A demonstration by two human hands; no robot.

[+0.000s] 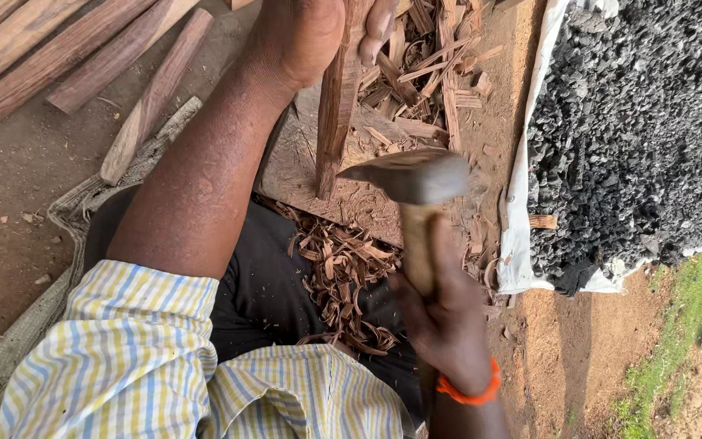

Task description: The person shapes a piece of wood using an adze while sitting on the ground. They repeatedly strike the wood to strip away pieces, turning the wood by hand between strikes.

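Observation:
My left hand (pixel 306 36) grips a reddish wooden stick (pixel 336 114) and holds it upright, its lower end resting on a flat wooden block (pixel 302 167). My right hand (pixel 442 313), with an orange band at the wrist, holds the wooden handle of a small adze (pixel 413 177). Its metal blade is blurred and lies right beside the lower part of the stick. Wood shavings (pixel 343 272) are heaped on my dark lap between both hands.
Several long reddish wooden billets (pixel 58 57) lie on the dirt at upper left. More chips and split pieces (pixel 428 73) pile beyond the block. A heap of dark gravel (pixel 643 122) on a white sheet fills the right side. A sack (pixel 62 215) lies under me.

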